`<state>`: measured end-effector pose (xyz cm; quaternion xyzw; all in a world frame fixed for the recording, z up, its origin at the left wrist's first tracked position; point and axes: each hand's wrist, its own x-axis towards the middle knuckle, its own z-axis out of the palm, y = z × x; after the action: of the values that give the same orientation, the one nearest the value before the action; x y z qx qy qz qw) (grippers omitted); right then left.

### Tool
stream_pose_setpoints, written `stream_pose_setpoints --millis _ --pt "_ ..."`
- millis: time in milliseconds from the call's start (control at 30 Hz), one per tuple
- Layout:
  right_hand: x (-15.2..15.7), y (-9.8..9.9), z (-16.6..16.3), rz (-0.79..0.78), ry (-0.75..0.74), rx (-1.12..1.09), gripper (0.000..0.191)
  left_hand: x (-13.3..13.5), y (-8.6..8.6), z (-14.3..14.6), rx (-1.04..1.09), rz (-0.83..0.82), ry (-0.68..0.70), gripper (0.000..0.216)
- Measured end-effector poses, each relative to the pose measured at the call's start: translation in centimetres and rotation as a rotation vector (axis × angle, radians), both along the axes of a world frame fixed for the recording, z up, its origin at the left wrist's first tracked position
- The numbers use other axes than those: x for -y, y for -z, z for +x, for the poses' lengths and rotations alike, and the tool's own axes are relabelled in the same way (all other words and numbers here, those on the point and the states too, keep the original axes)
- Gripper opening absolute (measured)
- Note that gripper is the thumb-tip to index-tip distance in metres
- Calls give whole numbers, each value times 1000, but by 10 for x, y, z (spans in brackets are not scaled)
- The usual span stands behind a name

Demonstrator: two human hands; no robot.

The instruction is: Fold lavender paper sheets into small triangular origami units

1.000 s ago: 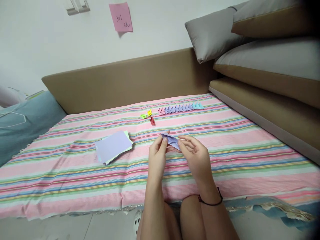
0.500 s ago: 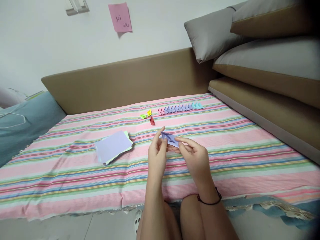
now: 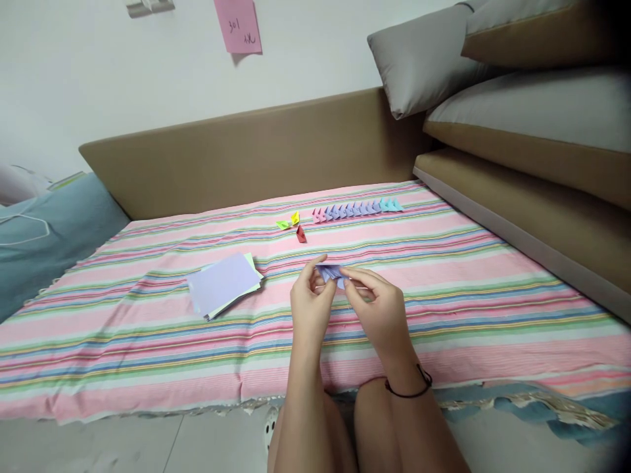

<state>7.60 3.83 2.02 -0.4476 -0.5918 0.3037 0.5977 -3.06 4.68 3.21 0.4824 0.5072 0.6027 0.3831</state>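
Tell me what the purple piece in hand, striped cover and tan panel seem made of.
Purple piece: likely thin matte paper, from its sharp folds. Striped cover: woven-looking cloth, dull, by its soft wrinkles and ragged front edge. Tan panel: smooth, low-sheen covering, evenly taut; leatherette or fabric, I can't tell.

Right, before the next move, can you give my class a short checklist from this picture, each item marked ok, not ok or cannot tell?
1. Left hand gripping the folded purple paper: ok, it holds one side.
2. Right hand gripping too: ok, it holds the other side.
3. Creases sharp and even: cannot tell, the hands cover parts of the paper.
4. Paper stack squared up: not ok, pale green corners stick out.
5. Row of folded pieces lined up: ok.
6. Red folded piece out of the hands' way: ok, it lies beyond them.
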Motion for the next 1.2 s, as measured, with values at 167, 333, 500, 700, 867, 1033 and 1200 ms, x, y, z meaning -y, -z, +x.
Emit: stream_pose_setpoints --millis 167,333,500,700,867,1033,1200 --pt "0 0 -2 -6 -38 10 20 1 -1 3 -66 -19 -59 38" --pt "1 0 -7 -44 122 39 14 3 -3 6 -134 -43 -39 28" --pt "1 2 -9 -125 183 40 15 4 -6 7 -186 -64 -18 31" --pt "1 1 -9 -7 159 60 14 6 -6 8 -176 -56 -101 23" --pt "3 -1 -10 64 156 84 13 4 -3 7 -182 -31 -143 21" --pt "3 -2 -6 81 154 98 18 2 -3 6 89 -52 58 21" --pt "5 -4 -6 42 112 21 15 3 -6 6 203 -54 45 18"
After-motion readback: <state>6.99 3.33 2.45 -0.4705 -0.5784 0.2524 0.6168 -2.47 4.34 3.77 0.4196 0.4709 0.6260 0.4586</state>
